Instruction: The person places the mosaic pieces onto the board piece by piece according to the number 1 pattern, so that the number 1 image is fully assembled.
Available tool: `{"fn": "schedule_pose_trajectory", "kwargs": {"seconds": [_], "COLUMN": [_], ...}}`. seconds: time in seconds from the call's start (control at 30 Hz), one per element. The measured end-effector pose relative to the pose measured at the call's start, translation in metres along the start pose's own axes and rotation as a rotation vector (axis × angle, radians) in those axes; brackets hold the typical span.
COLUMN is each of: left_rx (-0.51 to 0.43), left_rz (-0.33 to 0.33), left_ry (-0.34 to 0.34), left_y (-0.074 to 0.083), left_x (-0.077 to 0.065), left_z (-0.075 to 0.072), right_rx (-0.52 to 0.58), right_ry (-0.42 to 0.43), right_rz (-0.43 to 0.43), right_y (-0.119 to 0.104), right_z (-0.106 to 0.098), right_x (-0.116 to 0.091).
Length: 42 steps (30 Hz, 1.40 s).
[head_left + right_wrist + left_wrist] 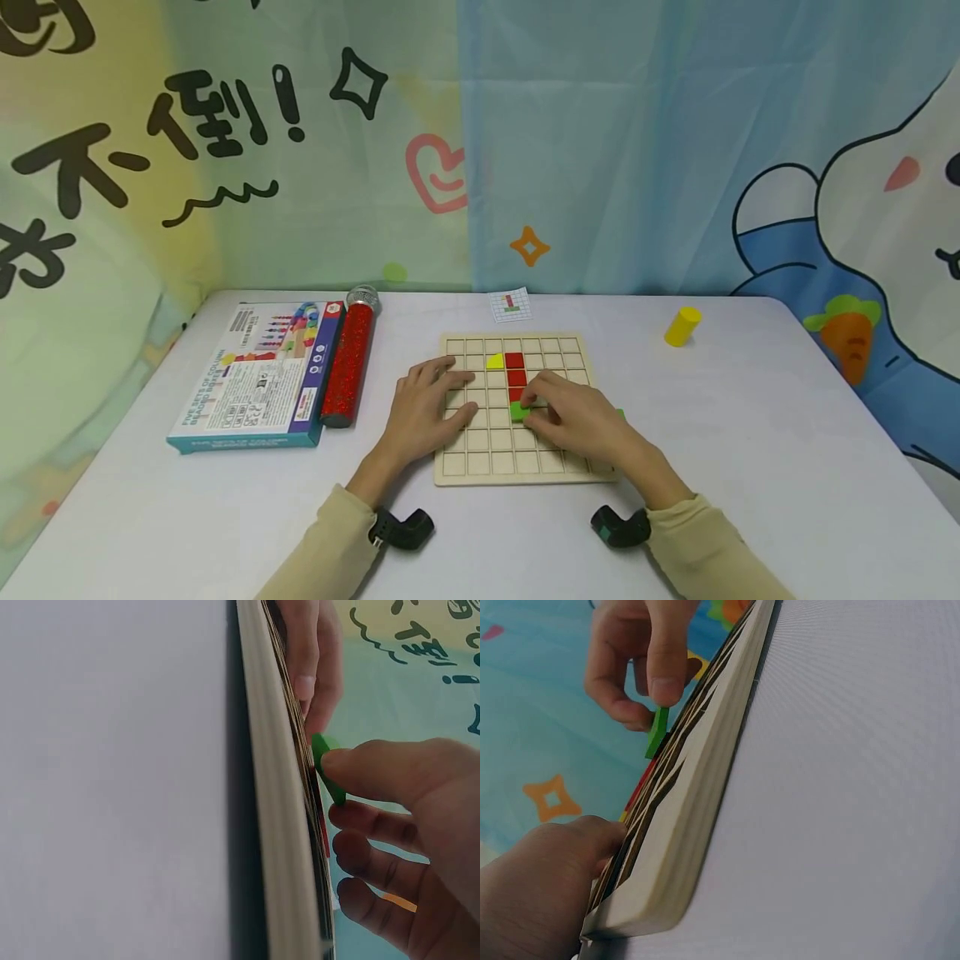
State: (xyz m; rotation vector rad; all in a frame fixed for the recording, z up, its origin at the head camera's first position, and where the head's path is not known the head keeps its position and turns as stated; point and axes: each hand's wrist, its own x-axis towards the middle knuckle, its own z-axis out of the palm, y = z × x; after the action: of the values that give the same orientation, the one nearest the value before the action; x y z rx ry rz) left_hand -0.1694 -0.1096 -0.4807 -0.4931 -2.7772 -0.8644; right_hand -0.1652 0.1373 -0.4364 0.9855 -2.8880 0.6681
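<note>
A wooden grid board (495, 467) lies flat on the table. Set in its squares are a yellow tile (495, 361) and a column of red tiles (515, 377). At the column's lower end my right hand (573, 412) pinches a green tile (518, 412) between thumb and index finger; in the right wrist view the green tile (330, 772) stands tilted against the board's surface. My left hand (429, 404) rests on the board's left edge, its fingers spread and holding nothing. Beside the right hand another bit of green (621, 413) shows, mostly hidden.
A small pattern card (510, 305) lies behind the board. To the left are a boxed game (255, 375) and a glittery red microphone (351, 358). A yellow cylinder (683, 326) stands at the back right. A printed curtain (600, 167) hangs behind the table.
</note>
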Motion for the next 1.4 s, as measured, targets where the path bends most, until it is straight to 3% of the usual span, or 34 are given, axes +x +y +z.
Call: {"fn": "schedule_pose_trajectory", "kwargs": {"seconds": [0.3, 1.4], "left_rx": [0.007, 0.024], "left_rz": [0.014, 0.020], "left_ry": [0.015, 0.022], "left_y": [0.000, 0.001], "left_x": [0.001, -0.001], "left_z": [-0.001, 0.001], "right_rx": [-0.008, -0.029], "right_ry": [-0.008, -0.027], "right_rz": [-0.031, -0.113], "right_y": [-0.010, -0.014], "right_z": [0.003, 0.008], "right_x": [0.002, 0.001]}}
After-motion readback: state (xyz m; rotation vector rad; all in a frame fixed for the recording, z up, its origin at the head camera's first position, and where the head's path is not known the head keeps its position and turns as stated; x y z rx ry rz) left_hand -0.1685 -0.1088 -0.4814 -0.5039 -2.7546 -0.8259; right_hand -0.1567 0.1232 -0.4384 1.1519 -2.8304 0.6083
